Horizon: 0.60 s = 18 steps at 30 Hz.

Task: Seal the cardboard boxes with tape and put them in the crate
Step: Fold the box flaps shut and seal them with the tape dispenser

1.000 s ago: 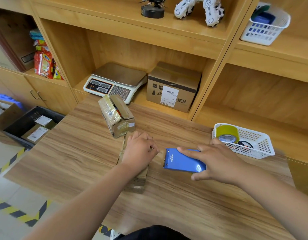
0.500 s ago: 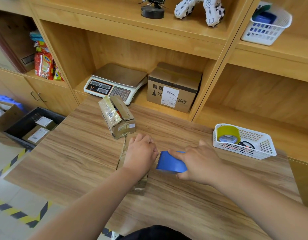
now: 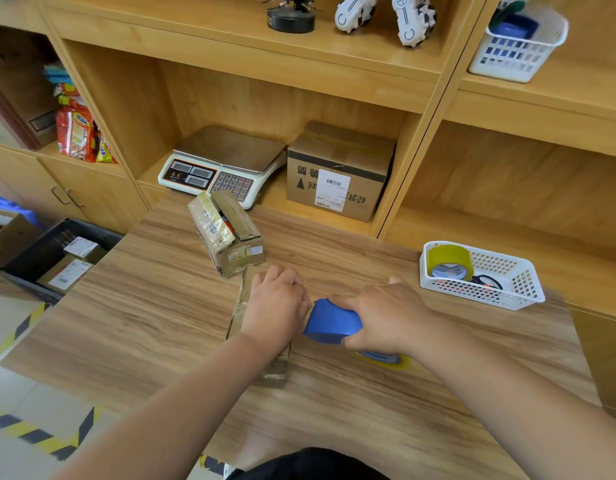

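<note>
The left hand (image 3: 277,306) is laid on top of a flat box (image 3: 270,370), with the fingers curled over the side that faces the other hand, so the flat box is held down on the surface (image 3: 143,306). The right hand (image 3: 379,317) is closed around a blue tape dispenser (image 3: 330,322), whose nose is brought just beside the right side of the flat box. It cannot be told whether the tape is already stuck to the cardboard.

Just behind the flat box, an open box (image 3: 230,237) is seen with its flaps raised and some contents showing. It is judged to be not yet sealed. To the far left of the flat box, lower than the surface, a black crate (image 3: 29,252) is placed, and at least two boxes with white labels are already lying in it. So part of the task seems to be done; taping the flat box appears to be the step in hand, and the open box is left for after.

To the right of the flat box a white basket (image 3: 507,296) with a yellow tape roll (image 3: 448,259) is standing.

Further behind the flat box, on a shelf (image 3: 334,223), a scale (image 3: 223,161) and a big box (image 3: 337,171) are kept. A white barcode label and dark printed characters are seen on the big box, upside down and not readable. The labels in the crate are too small to be read. No brand can be read on the tape dispenser.
</note>
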### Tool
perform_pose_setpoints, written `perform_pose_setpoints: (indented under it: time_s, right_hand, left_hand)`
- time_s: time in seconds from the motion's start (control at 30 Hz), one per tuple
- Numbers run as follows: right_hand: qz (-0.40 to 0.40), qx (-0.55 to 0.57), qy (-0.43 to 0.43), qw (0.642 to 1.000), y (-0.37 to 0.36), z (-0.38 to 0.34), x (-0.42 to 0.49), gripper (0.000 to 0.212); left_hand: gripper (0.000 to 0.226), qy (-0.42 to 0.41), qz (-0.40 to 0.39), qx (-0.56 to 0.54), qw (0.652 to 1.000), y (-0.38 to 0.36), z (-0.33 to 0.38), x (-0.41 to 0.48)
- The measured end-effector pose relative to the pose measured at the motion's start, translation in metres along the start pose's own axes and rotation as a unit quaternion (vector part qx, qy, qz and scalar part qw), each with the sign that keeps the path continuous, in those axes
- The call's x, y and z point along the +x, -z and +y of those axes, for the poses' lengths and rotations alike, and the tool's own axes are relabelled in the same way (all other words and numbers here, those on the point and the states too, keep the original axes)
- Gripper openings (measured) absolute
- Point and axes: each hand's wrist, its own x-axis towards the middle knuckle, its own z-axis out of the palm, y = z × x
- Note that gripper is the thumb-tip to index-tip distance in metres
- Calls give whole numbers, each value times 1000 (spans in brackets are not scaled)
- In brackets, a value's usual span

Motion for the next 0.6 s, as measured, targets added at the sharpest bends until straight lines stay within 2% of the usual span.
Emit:
perform_pose_setpoints:
  time_s: [0.2,0.3,0.4,0.6]
  right_hand:
    - [-11,-27,-24,999,-20,19,2,56]
    - [-20,13,-63,998,-45,40,-1,68]
    - [-46,-9,-95,994,-77,52,-5,83]
    - [-59,-22,-158,985,-137,43,-14,71]
  left_hand:
    - [19,23,-7,-21,999,-3,-6,-2]
    - [12,39,-20,-46,998,-2,-9,-1]
    - [13,43,-33,-55,997,-2,-7,-1]
    - [15,64,-51,-82,993,1,-8,0]
